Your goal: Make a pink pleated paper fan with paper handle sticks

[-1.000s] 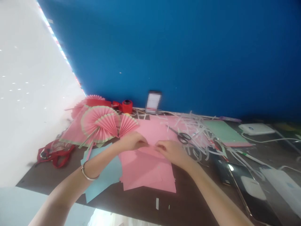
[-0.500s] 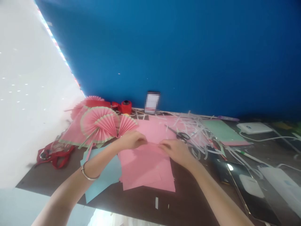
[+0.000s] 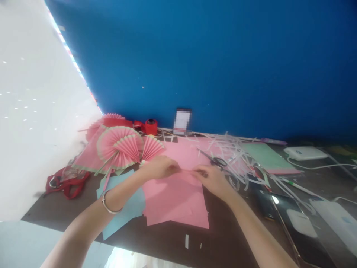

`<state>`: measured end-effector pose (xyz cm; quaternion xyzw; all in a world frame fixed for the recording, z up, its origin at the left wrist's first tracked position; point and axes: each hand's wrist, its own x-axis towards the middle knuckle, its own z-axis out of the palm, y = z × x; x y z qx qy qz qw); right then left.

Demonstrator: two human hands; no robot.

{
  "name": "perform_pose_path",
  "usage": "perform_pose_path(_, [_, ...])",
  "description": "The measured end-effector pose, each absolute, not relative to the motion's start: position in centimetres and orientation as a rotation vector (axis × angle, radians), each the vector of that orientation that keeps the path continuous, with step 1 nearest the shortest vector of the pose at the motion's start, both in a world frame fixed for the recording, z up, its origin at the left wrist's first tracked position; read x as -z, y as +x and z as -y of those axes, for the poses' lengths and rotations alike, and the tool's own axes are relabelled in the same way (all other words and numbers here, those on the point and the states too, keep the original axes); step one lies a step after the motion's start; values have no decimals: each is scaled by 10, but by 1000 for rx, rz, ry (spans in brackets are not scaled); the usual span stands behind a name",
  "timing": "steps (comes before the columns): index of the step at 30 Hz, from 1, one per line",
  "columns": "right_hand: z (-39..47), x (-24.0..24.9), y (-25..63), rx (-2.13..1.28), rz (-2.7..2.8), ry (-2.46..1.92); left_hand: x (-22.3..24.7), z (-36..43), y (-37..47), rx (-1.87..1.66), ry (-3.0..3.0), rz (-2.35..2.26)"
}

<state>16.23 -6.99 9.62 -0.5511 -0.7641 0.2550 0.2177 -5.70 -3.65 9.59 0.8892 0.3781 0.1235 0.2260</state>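
Several overlapping sheets of pink paper [image 3: 175,201] lie on the dark table. My left hand [image 3: 160,166], with a bangle on its wrist, has its fingers closed on the pink paper near its upper middle. Just to the right, my right hand [image 3: 210,178] pinches the same raised edge between thumb and fingers. Light blue paper [image 3: 122,217] lies partly under the pink sheets on the left. Pleated pink fans with green edges [image 3: 119,147] rest beyond my left forearm.
Black scissors [image 3: 219,162] and a heap of thin white paper strips [image 3: 234,152] lie behind my right hand. Green paper [image 3: 269,158], a dark phone [image 3: 304,230] and white devices are at right. A red tape roll [image 3: 151,127] and a propped-up phone [image 3: 182,121] stand at the back.
Both hands have moved slightly to the right in view, still at the paper's edge. The whole scene has shifted a little to the right too.
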Motion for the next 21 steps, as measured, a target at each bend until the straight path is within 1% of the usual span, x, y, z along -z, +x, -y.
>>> perform_pose_path(3, [71, -95, 165, -745, 1947, -1538, -92, 36, -54, -438, 2346, -1000])
perform_pose_path(6, [73, -96, 166, -778, 1846, -1548, -90, 34, -55, -443, 2297, -971])
perform_pose_path(10, [77, -96, 164, -784, 1837, -1519, -88, 31, -53, -411, 2303, -933])
perform_pose_path(15, [77, -93, 165, -790, 1873, -1458, -88, 32, -45, -466, 2252, -845])
perform_pose_path(18, [78, -91, 165, -753, 1882, -1471, -89, 33, -45, -512, 2192, -839])
perform_pose_path(21, [80, -89, 163, -693, 1872, -1484, -90, 32, -46, -477, 2111, -794])
